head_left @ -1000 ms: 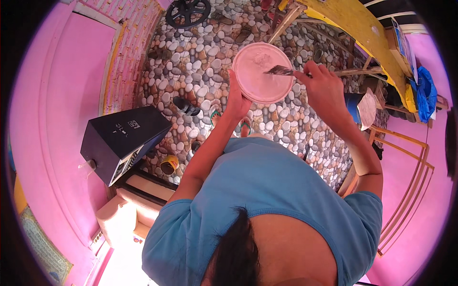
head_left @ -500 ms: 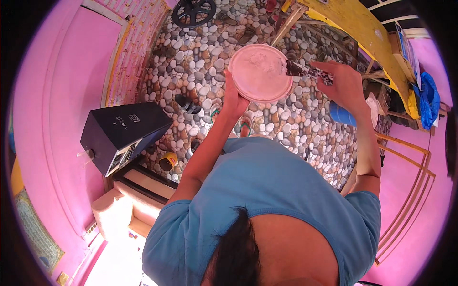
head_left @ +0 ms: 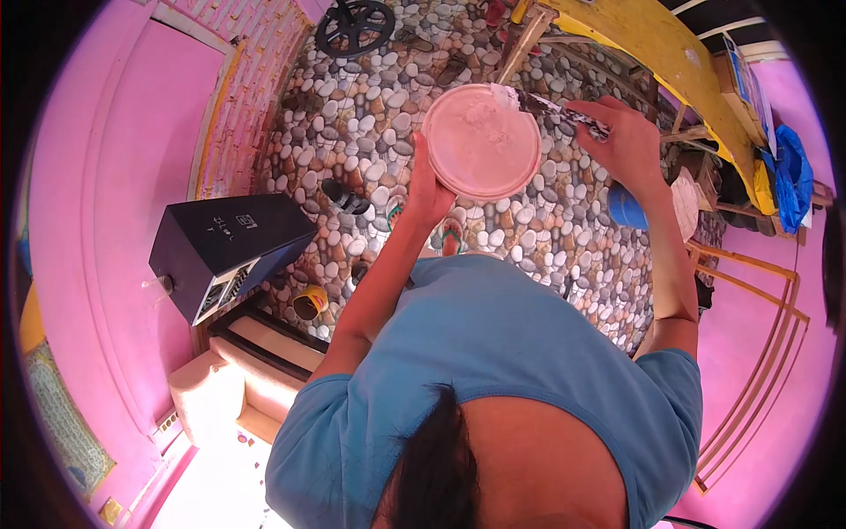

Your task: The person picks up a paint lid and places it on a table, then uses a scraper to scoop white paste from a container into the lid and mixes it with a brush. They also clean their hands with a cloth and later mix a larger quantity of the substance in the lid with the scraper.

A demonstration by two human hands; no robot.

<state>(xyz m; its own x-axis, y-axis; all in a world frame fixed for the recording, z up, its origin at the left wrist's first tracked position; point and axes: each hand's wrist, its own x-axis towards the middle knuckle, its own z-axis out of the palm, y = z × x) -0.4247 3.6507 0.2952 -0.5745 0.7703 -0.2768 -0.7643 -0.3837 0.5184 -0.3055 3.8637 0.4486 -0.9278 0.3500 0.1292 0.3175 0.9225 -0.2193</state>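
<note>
My left hand grips a round pink lid by its left and near edge, the thumb up along the rim. Pink-white paste lies smeared over the lid's face, with rough lumps toward the far side. A putty knife with a dark, paste-spattered handle is closed in my right hand, to the right of the lid. Its blade rests at the far right rim, and pale paste covers the tip. The fingers under the lid are hidden.
A black box-shaped cabinet stands at the left, near a small yellow tub. A yellow-topped table reaches in from the far right, with a blue container below. Sandals lie on the pebble-patterned floor.
The putty knife has shifted from the lid's right side to its far right rim, and pale paste now shows on the blade tip. My right hand moved slightly away from me.
</note>
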